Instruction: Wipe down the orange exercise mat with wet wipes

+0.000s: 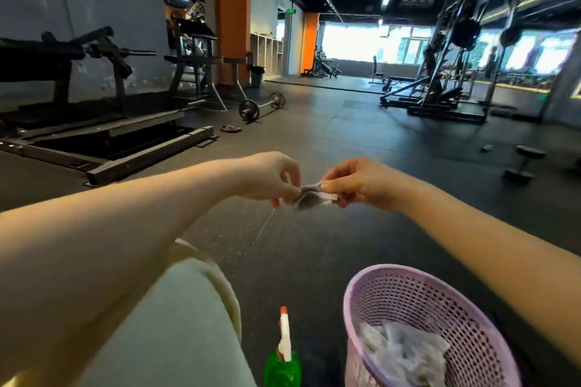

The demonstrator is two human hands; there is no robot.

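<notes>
**Wet-wipe sachet pinched between both hands**

A small wet-wipe sachet (314, 197) is held in the air above the dark gym floor (345, 141). The left hand (271, 178) pinches one end with curled fingers, and the right hand (361, 186) pinches the white edge between thumb and fingers. It looks light, thin and bendy — probably slick film, so a firm pinch at the sealed edge should hold best. The wipe inside would be soft and limp. The orange exercise mat is not in view. Lower down, a purple basket (408, 270) holds crumpled wipes (405, 355), near a green spray bottle (283, 366).
</notes>
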